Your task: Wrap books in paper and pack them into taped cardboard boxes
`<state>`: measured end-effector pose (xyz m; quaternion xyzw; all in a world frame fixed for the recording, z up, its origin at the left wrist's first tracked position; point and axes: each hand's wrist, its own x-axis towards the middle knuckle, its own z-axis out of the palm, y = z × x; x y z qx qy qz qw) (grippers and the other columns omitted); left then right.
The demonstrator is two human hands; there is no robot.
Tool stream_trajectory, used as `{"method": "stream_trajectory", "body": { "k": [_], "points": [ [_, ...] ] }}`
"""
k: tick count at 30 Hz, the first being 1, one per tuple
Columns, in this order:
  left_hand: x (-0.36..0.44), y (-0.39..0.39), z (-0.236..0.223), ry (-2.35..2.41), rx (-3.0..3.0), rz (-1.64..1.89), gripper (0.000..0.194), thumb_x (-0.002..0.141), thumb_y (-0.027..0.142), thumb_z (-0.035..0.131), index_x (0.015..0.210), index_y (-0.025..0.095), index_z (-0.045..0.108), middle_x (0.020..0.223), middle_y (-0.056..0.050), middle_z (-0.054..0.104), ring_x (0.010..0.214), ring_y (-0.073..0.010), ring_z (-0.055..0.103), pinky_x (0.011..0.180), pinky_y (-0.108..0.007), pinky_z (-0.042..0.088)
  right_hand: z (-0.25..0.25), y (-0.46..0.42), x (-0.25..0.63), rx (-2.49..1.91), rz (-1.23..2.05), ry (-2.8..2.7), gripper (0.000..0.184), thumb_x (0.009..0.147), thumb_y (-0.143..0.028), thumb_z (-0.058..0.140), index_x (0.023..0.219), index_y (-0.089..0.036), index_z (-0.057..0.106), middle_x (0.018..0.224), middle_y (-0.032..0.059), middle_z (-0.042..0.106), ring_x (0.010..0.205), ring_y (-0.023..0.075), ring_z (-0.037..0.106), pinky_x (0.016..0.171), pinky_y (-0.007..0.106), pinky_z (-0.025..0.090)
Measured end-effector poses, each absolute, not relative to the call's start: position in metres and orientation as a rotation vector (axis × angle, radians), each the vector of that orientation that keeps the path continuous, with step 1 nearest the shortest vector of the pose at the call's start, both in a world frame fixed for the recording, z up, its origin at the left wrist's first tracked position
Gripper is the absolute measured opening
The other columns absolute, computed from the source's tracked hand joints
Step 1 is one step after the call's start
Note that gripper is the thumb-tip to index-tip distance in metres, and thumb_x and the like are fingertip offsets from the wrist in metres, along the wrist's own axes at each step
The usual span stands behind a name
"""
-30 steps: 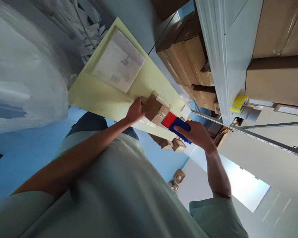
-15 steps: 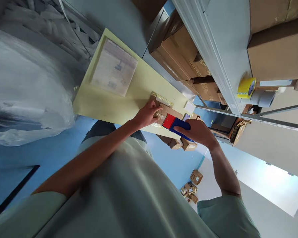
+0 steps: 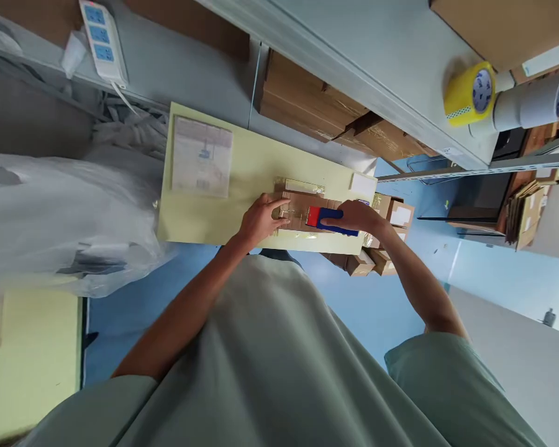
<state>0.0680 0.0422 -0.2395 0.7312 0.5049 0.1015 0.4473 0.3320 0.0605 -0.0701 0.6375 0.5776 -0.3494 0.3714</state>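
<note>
A small brown cardboard box [image 3: 300, 207] wrapped in clear tape lies on a pale yellow table top [image 3: 251, 174]. My left hand [image 3: 259, 218] presses on the box's left end, fingers bent over its edge. My right hand [image 3: 356, 216] is closed around a red and blue tape dispenser [image 3: 323, 218], which rests against the box's right side.
A printed sheet [image 3: 201, 156] lies on the table's left part, a white pad [image 3: 363, 184] at its right end. A large plastic bag [image 3: 51, 217] sits to the left. Shelves hold cartons [image 3: 307, 105], a yellow tape roll [image 3: 470, 93] and white rolls [image 3: 531, 102]. Small boxes [image 3: 377, 257] lie on the blue floor.
The camera has swung round, so the table looks more level. The dispenser has stayed on the box in my right hand; my left hand has settled on the box's left end.
</note>
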Motion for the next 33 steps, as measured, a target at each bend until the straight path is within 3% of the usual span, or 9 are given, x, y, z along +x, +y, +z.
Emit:
{"method": "stream_trajectory", "body": {
  "k": [8, 12, 16, 19, 28, 33],
  "points": [
    [0.082, 0.029, -0.242, 1.384, 1.764, 0.304, 0.059, 0.090, 0.034, 0.092, 0.146, 0.032, 0.075, 0.121, -0.009, 0.066, 0.108, -0.0284, 0.073, 0.106, -0.044, 0.063, -0.103, 0.060, 0.345, 1.606, -0.876, 1.632, 0.070, 0.100, -0.075, 0.068, 0.133, -0.014, 0.074, 0.110, 0.0196, 0.084, 0.107, 0.0348, 0.080, 0.087, 0.034, 0.056],
    [0.102, 0.016, -0.245, 1.494, 1.709, 0.511, 0.080, 0.093, 0.041, 0.088, 0.164, 0.023, 0.056, 0.149, -0.017, 0.060, 0.142, -0.0362, 0.062, 0.126, -0.052, 0.051, -0.108, 0.058, 0.345, 1.613, -0.862, 1.702, 0.070, 0.102, -0.070, 0.067, 0.148, -0.017, 0.068, 0.130, 0.0199, 0.081, 0.123, 0.0367, 0.078, 0.096, 0.037, 0.057],
    [0.137, 0.007, -0.257, 1.636, 1.631, 0.665, 0.092, 0.108, 0.063, 0.061, 0.178, 0.017, 0.024, 0.182, -0.024, 0.030, 0.172, -0.0388, 0.026, 0.140, -0.059, 0.028, -0.107, 0.057, 0.345, 1.602, -0.914, 1.746, 0.062, 0.105, -0.065, 0.065, 0.149, -0.021, 0.070, 0.143, 0.0191, 0.076, 0.128, 0.0373, 0.075, 0.100, 0.040, 0.058],
    [0.156, 0.004, -0.267, 1.756, 1.604, 0.654, 0.092, 0.113, 0.072, 0.038, 0.179, 0.010, 0.018, 0.188, -0.026, 0.015, 0.176, -0.0373, 0.012, 0.142, -0.059, 0.019, -0.108, 0.057, 0.346, 1.605, -0.942, 1.763, 0.060, 0.106, -0.062, 0.064, 0.146, -0.018, 0.071, 0.144, 0.0208, 0.075, 0.128, 0.0383, 0.074, 0.100, 0.042, 0.058],
    [0.158, 0.006, -0.268, 1.930, 1.713, 0.476, 0.102, 0.110, 0.080, 0.025, 0.178, 0.005, 0.023, 0.186, -0.027, 0.021, 0.176, -0.0359, 0.018, 0.142, -0.055, 0.022, -0.113, 0.056, 0.348, 1.604, -1.014, 1.803, 0.055, 0.104, -0.059, 0.065, 0.129, -0.012, 0.079, 0.134, 0.0265, 0.078, 0.122, 0.0431, 0.075, 0.096, 0.046, 0.059],
    [0.162, 0.009, -0.264, 1.948, 1.754, 0.396, 0.103, 0.109, 0.082, 0.025, 0.177, 0.004, 0.028, 0.185, -0.028, 0.023, 0.175, -0.0380, 0.019, 0.141, -0.057, 0.023, -0.087, 0.054, 0.384, 1.591, -1.105, 1.788, 0.062, 0.101, -0.065, 0.069, 0.132, -0.012, 0.077, 0.128, 0.0244, 0.080, 0.115, 0.0380, 0.078, 0.092, 0.041, 0.060]
  ]
}}
